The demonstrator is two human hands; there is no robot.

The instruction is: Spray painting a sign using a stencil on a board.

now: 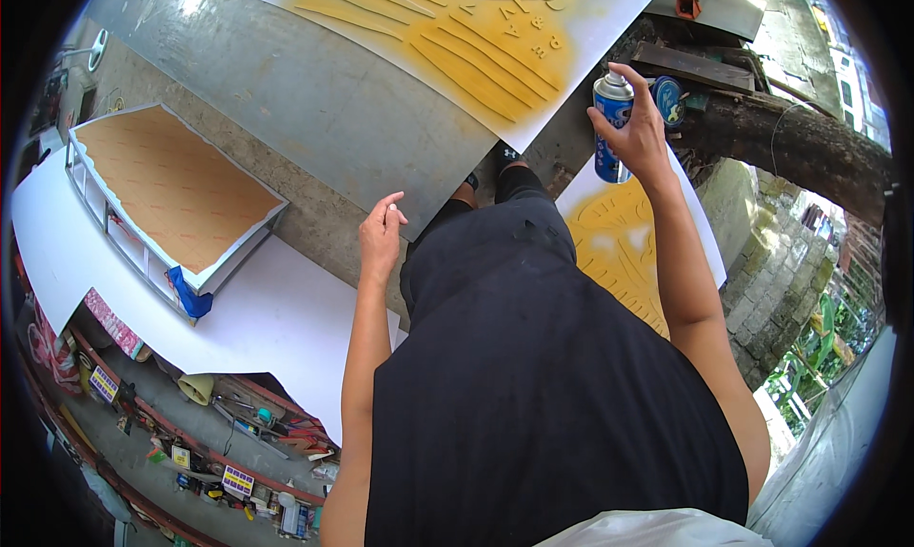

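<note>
My right hand (640,138) is wrapped round a blue spray can (612,119), held upright, its index finger over the silver top. It hangs over a gap between the grey table and a white sheet with yellow spray (619,247) and dark line shapes. My left hand (381,240) hovers beside the near edge of the grey table, touching nothing; its fingers are loosely bent and apart. A pale spot shows at its thumb tip, too small to name. On the table lies a large white sheet sprayed yellow (476,66), with raised-looking strips and letter shapes across it.
A metal-framed brown panel (181,180) with a blue cloth (190,293) at its corner rests on white sheeting (286,309) at left. Shelves of tools (238,452) fill the lower left. A thick log (790,147) and a round blue lid (668,99) are at right.
</note>
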